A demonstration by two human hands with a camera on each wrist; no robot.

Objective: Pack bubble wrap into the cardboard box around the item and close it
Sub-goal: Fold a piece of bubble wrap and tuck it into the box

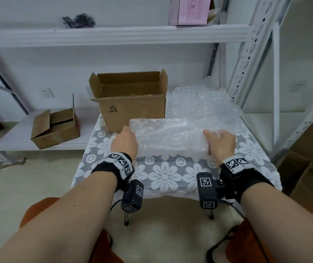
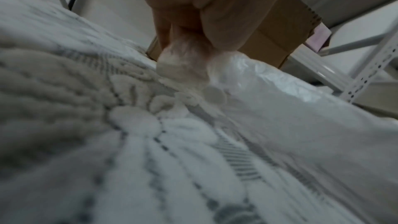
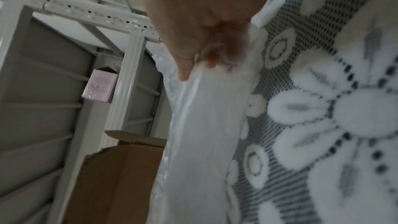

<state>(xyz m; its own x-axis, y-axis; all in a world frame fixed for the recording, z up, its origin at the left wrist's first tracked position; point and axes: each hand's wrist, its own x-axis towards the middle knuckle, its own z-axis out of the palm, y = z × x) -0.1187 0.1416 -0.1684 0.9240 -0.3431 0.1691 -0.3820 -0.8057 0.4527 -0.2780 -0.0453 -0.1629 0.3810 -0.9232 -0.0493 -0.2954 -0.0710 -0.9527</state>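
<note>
From the head view, a folded bubble wrap sheet (image 1: 168, 137) was held just in front of the open cardboard box (image 1: 131, 100) on the lace-covered bench (image 1: 163, 175), pinched at its ends by the left hand (image 1: 124, 142) and right hand (image 1: 220, 143). Folding seemed in hand; lifting the pad into the box would be called for next.

In the left wrist view, crinkled glossy film was seen clamped in that grip.

In the right wrist view, translucent soft layers were seen pinched likewise.
</note>
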